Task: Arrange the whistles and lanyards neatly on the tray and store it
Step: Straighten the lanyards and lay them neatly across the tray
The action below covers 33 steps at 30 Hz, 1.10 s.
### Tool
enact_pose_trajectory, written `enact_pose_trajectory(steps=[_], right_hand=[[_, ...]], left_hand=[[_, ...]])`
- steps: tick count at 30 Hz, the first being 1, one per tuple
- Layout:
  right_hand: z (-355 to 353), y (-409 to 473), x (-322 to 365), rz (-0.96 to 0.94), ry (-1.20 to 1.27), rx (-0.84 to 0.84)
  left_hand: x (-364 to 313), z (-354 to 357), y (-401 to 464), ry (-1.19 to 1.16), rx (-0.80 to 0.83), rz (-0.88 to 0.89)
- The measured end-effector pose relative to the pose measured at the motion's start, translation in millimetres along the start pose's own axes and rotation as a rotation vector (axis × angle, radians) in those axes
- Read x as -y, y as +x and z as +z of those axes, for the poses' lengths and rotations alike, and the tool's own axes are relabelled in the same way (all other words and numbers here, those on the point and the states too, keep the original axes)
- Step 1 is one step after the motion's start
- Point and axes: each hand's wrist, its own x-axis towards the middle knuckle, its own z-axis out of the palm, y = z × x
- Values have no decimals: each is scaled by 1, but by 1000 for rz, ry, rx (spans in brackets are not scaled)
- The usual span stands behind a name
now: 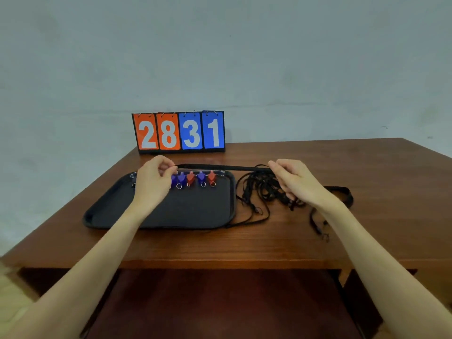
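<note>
**Straightening one lanyard above the tray**

Pulling one lanyard (pixel 223 167) taut, we pinch its ends with left hand (pixel 152 179) and right hand (pixel 294 181) above the tray's (pixel 171 216) far edge, so it lies flat. Whistles (pixel 195 178) line that edge; tangled lanyards (pixel 264 192) wait beside the tray's right edge.

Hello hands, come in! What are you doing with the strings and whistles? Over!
Left hand and right hand pinch one black lanyard taut. Whistles lined up on tray. Lanyard pile tangled beside it.

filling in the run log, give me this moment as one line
left hand + right hand: stretch black lanyard | whistles: rowed on tray | loose lanyards: on table
</note>
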Motion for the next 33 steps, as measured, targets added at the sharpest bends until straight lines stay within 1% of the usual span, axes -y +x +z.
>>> enact_pose_trajectory(steps=[2,6,9,15,20,23,28,31,33], right_hand=[[9,6,2,-5,27,26],[29,17,3,-26,-30,61],[41,26,9,-39,-72,74],[66,34,5,-109,-174,120],[76,37,-7,-86,-286,171],[69,33,-12,-74,-270,198],[55,31,-17,-4,-288,163],[46,27,-19,38,-261,197],[41,24,-22,48,-260,163]], left_hand=[[17,-14,0,-16,-50,-67],[50,-42,-4,-69,-173,-161],[71,-60,-8,-94,-205,-222],[101,-87,-16,-40,-278,-228],[127,-102,-10,-4,-331,-254],[135,-105,-6,9,-320,-267],[135,-92,-1,48,-240,-205],[137,-87,8,50,-239,-205],[139,-85,13,52,-247,-207]])
